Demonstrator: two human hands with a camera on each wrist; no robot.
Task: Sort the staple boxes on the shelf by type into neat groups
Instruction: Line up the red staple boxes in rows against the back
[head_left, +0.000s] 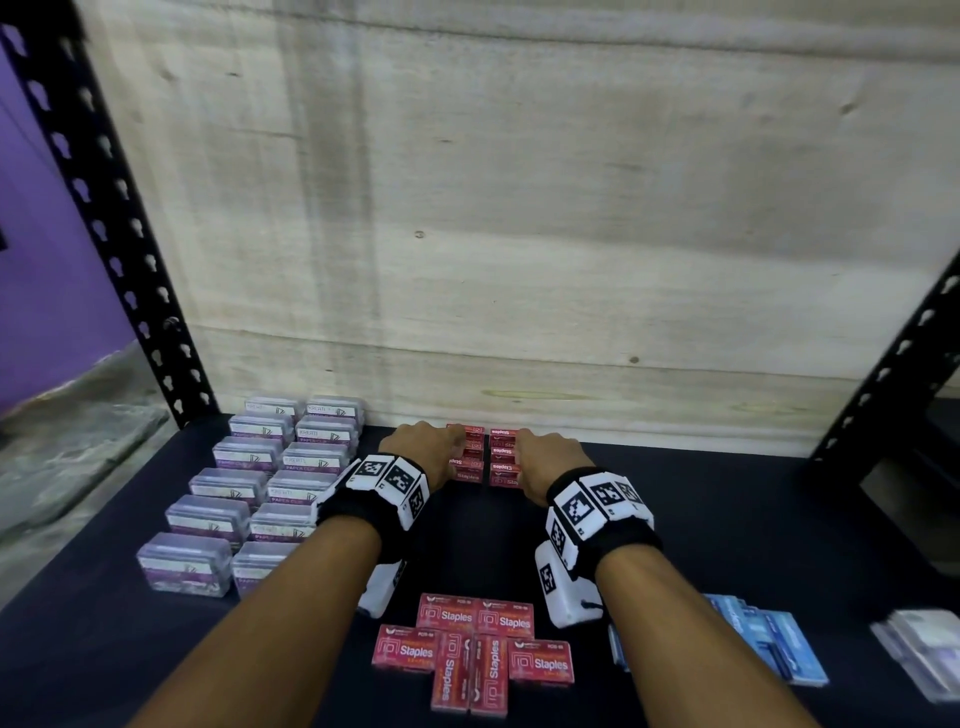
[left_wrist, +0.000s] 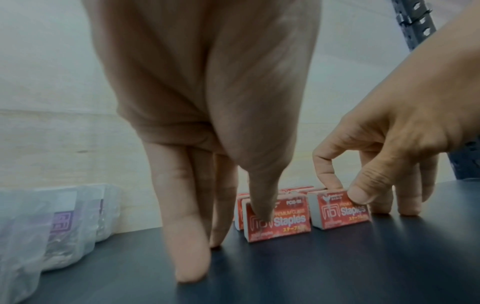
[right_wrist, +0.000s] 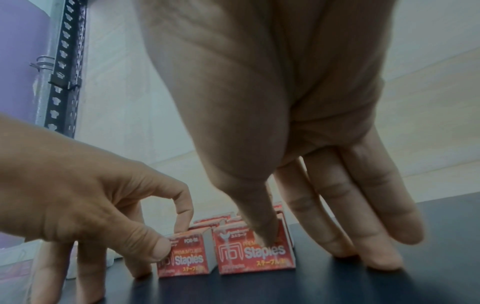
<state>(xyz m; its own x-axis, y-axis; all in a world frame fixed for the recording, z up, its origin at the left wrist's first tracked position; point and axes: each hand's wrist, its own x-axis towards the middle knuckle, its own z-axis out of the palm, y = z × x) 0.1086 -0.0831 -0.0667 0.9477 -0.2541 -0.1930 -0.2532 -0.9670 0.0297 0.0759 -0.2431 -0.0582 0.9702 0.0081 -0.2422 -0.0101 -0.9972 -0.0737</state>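
Two short rows of red staple boxes stand upright at the back centre of the dark shelf (head_left: 727, 519). My left hand (head_left: 451, 448) pinches the front box of the left row (left_wrist: 279, 225), thumb (left_wrist: 261, 211) on its printed face. My right hand (head_left: 521, 448) pinches the front box of the right row (right_wrist: 257, 254) between thumb (right_wrist: 262, 230) and forefinger. On both hands the remaining fingers stand on the shelf beside the rows. Several more red staple boxes (head_left: 474, 656) lie flat in a loose cluster near the front edge, between my forearms.
Clear paper clip boxes (head_left: 260, 483) fill two columns on the left. Blue boxes (head_left: 769, 644) and clear boxes (head_left: 924, 654) lie at the front right. A pale board wall closes the back. Black slotted uprights (head_left: 130, 249) stand at both sides.
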